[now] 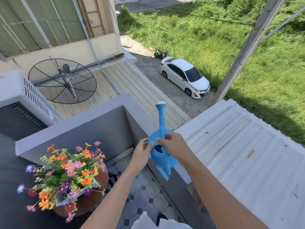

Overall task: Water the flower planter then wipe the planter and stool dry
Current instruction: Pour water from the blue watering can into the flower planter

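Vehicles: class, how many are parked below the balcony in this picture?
2: a white car on the paved lane, and a scooter behind it by the grass. Others may be hidden by the buildings.

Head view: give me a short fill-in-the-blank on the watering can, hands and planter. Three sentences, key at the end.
1. The watering can at the balcony wall is coloured ____.
2. Both hands, the left hand and the right hand, are on the ____.
3. The flower planter sits to the person's ____ of the watering can.

Missing words: blue; watering can; left
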Demonstrator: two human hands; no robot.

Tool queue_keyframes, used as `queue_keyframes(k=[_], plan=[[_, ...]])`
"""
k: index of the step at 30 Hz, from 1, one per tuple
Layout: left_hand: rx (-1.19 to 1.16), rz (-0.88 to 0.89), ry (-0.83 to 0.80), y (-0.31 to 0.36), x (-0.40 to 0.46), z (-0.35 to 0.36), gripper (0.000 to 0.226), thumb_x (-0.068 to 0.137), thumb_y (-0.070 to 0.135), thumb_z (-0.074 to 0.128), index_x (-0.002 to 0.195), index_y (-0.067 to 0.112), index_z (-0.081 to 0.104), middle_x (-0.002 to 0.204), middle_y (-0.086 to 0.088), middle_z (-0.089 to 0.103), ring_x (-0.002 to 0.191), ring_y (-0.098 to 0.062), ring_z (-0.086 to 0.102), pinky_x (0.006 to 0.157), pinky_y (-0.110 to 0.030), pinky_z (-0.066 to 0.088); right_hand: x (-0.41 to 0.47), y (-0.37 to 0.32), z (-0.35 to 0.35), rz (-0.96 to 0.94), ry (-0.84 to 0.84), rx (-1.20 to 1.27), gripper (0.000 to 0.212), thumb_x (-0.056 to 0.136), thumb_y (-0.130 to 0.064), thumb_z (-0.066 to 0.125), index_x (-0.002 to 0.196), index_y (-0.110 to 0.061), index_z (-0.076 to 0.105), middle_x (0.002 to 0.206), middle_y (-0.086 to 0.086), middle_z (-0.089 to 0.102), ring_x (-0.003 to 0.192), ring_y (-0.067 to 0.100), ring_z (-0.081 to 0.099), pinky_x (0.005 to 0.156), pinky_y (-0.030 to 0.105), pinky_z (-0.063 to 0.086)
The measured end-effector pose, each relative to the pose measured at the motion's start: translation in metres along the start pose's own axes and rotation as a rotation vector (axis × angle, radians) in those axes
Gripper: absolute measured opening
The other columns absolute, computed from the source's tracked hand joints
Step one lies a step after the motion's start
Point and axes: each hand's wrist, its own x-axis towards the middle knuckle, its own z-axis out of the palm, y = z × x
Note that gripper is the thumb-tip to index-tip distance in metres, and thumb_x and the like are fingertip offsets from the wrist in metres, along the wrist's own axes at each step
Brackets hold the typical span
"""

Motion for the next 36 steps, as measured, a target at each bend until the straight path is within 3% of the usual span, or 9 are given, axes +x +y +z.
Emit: queue_keyframes(k=[3, 8, 10, 14, 18, 22, 26, 33, 36], plan=[[0.032, 0.121, 0.043, 0.004, -0.029, -0.033, 0.039, 0.091, 0.063, 0.049, 0.126, 0.044, 0.052, 0.13, 0.014, 0.061, 0.124, -0.005, 0.055, 0.104, -0.036, 0.047, -0.011, -0.028, 0.019, -0.102, -0.07, -0.137, 0.033, 0.088, -0.028, 0.068, 0.097, 0.003, 0.066, 0.072, 0.013, 0.058, 0.06, 0.013, 0.056, 0.066, 0.031, 0.047], [-0.081, 0.215, 0.135, 0.012, -0.089, -0.088, 0.055, 0.093, 0.057, 0.054, 0.143, 0.038, 0.041, 0.137, 0.013, 0.058, 0.126, -0.006, 0.055, 0.105, -0.038, 0.048, -0.039, -0.076, 0.072, -0.358, -0.15, -0.369, 0.025, 0.092, -0.023, 0.063, 0.073, -0.012, 0.053, 0.06, -0.001, 0.041, 0.055, 0.017, 0.043, 0.058, 0.031, 0.038], [-0.149, 0.218, 0.175, 0.014, -0.113, -0.107, 0.049, 0.093, 0.053, 0.055, 0.138, 0.04, 0.042, 0.133, 0.012, 0.06, 0.124, -0.007, 0.058, 0.101, -0.036, 0.05, -0.048, -0.09, 0.096, -0.444, -0.155, -0.448, 0.012, 0.094, -0.025, 0.061, 0.086, -0.016, 0.063, 0.064, -0.005, 0.044, 0.055, 0.012, 0.041, 0.055, 0.024, 0.034], [-0.234, 0.224, 0.204, 0.013, -0.156, -0.138, 0.038, 0.1, 0.035, 0.048, 0.137, 0.03, 0.041, 0.126, 0.01, 0.064, 0.117, -0.004, 0.061, 0.09, -0.024, 0.053, -0.068, -0.114, 0.14, -0.528, -0.17, -0.636, 0.029, 0.097, -0.034, 0.058, 0.113, -0.012, 0.067, 0.081, -0.001, 0.052, 0.062, 0.008, 0.045, 0.051, 0.023, 0.031], [-0.209, 0.239, 0.258, 0.004, -0.187, -0.158, 0.026, 0.102, 0.036, 0.043, 0.125, 0.025, 0.048, 0.113, 0.002, 0.061, 0.101, 0.003, 0.063, 0.078, -0.016, 0.051, -0.095, -0.133, 0.17, -0.555, -0.233, -0.822, 0.035, 0.099, -0.033, 0.055, 0.095, 0.0, 0.064, 0.072, 0.008, 0.052, 0.066, 0.027, 0.053, 0.049, 0.03, 0.032], [-0.166, 0.201, 0.283, -0.004, -0.207, -0.167, 0.04, 0.091, 0.064, 0.043, 0.12, 0.036, 0.047, 0.121, -0.001, 0.056, 0.114, -0.01, 0.058, 0.086, -0.024, 0.049, -0.111, -0.143, 0.194, -0.538, -0.245, -0.95, 0.038, 0.1, -0.032, 0.051, 0.076, -0.003, 0.051, 0.064, 0.007, 0.046, 0.056, 0.024, 0.04, 0.048, 0.031, 0.029], [-0.2, 0.13, 0.276, -0.001, -0.222, -0.176, 0.031, 0.1, 0.052, 0.037, 0.12, 0.029, 0.044, 0.125, -0.006, 0.053, 0.104, -0.005, 0.055, 0.074, -0.016, 0.043, -0.121, -0.159, 0.216, -0.489, -0.265, -1.064, 0.041, 0.102, -0.026, 0.047, 0.066, -0.01, 0.035, 0.063, 0.005, 0.039, 0.047, 0.019, 0.034, 0.045, 0.028, 0.026], [-0.222, 0.03, 0.254, 0.001, -0.224, -0.195, 0.048, 0.088, 0.075, 0.035, 0.106, 0.034, 0.053, 0.106, 0.002, 0.057, 0.098, -0.016, 0.055, 0.098, -0.05, 0.047, -0.13, -0.188, 0.244, -0.465, -0.287, -1.243, 0.036, 0.102, -0.022, 0.049, 0.071, -0.011, 0.037, 0.065, 0.008, 0.048, 0.047, 0.02, 0.046, 0.045, 0.027, 0.035], [-0.245, 0.015, 0.214, 0.003, -0.228, -0.201, 0.035, 0.093, 0.068, 0.033, 0.088, 0.045, 0.059, 0.091, 0.01, 0.053, 0.096, -0.018, 0.051, 0.098, -0.061, 0.043, -0.124, -0.195, 0.256, -0.437, -0.308, -1.277, 0.027, 0.099, -0.02, 0.053, 0.077, -0.008, 0.042, 0.062, 0.012, 0.054, 0.042, 0.024, 0.049, 0.045, 0.026, 0.04]])
